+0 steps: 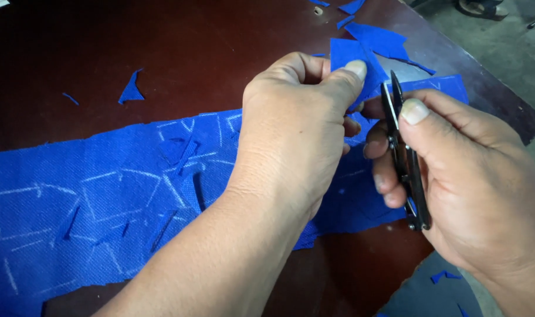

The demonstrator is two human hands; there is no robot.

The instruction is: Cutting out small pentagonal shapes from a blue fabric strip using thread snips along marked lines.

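1. Dark reddish-brown worktop point(162, 47) fills the view, with grey concrete floor point(508, 53) past its right edge.
2. A long strip of blue woven fabric marked with white chalk lines point(103, 199) lies flat across it; small blue fabric offcuts point(131, 90) are scattered around.
3. The left hand point(291, 135) is closed, pinching a small blue fabric piece point(352, 61) between thumb and forefinger, raised just above the strip.
4. The right hand point(467, 182) grips slim black thread snips point(403, 158), blades nearly together, tips touching the piece's edge.
5. Likely risks: the blade tips sit very near the left thumb and could nick it; a loose pinch could let the piece twist, giving a crooked cut.
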